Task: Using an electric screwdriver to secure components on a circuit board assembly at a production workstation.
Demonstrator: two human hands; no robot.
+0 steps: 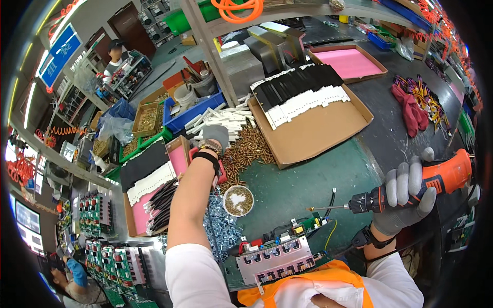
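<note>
My right hand (405,192), in a grey glove, is wrapped round an orange and black power screwdriver (446,173). Its long bit points left, with a small brass-coloured piece at the tip. My left hand (215,135), also gloved, reaches out over the edge of a heap of white plastic strips (226,120), beside a pile of brass-coloured screws (250,149); its fingers are hidden from view. A circuit board on a metal plate (277,258) lies close in front of me, below the screwdriver's bit. A red object (222,172) shows partly beside my left wrist.
Silver screws (222,226) lie beside a round tub (238,200) of small parts. A cardboard tray (318,138) holds black and white strips. At the left are a blue bin (205,105), black cables (160,205) and circuit boards. Other people (114,59) are in the background.
</note>
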